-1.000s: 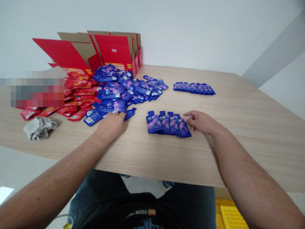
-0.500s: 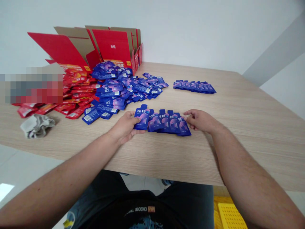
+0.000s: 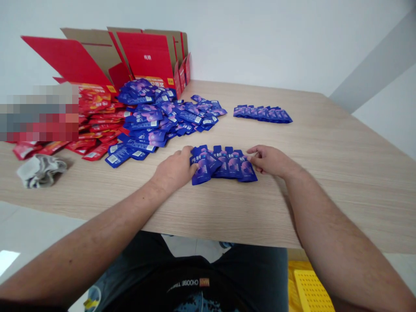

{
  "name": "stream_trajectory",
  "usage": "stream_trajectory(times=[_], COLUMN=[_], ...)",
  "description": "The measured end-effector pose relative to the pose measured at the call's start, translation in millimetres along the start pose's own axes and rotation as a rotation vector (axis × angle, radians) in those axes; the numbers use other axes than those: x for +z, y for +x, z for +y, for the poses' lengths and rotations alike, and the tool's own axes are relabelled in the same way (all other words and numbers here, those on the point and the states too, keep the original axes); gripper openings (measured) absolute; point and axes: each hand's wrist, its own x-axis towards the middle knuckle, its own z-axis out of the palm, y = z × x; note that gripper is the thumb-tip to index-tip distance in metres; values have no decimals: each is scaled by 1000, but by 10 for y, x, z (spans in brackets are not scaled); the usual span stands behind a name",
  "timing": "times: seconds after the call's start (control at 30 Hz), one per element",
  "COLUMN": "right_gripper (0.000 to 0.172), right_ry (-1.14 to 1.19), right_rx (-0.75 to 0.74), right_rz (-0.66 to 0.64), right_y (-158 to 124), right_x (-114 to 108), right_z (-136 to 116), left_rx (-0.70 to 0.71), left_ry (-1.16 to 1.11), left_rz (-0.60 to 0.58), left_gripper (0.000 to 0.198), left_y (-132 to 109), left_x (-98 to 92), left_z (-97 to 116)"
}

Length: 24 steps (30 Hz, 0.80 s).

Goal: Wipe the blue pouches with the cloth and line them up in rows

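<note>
Blue foil sachets (image 3: 224,164) lie overlapped in a row at the near centre of a pale wood-grain table (image 3: 325,195). The left hand (image 3: 173,170), fingers curled against the row's left end, has laid flat the sachet it held upright a moment ago; whether it pinches that sachet is hidden. The right hand (image 3: 269,159), fingers loosely open, sits at the right end. Beyond lie a loose blue heap (image 3: 152,119), a second neat row (image 3: 262,114) far right, and red sachets (image 3: 94,130) before an open red carton (image 3: 146,56).
</note>
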Motion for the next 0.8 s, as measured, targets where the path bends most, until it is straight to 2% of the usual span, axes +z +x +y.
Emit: stream_trajectory(times=[0.1,0.3,0.43,0.63,0.8], right_gripper=[32,30,30,32,32], right_ry=[-45,-75,-85,-101,-128], right_rx=[-24,-38,-28,-26,-28], right_rz=[8,12,9,-6,2], right_y=[-4,-1,-4,-7,-6], right_x=[-4,-8,-14,-29,-30], right_z=[-3,6,-20,-40,-37], left_rx=[156,426,440,473,514], left_ry=[-38,-92,-68,-148,-152], left_rz=[101,17,-11,-18,-46], left_gripper=[59,78,67,43,39], left_y=[-58,-74,-16,57,89], left_x=[52,217,270,213,197], left_z=[32,135,147,34,-74])
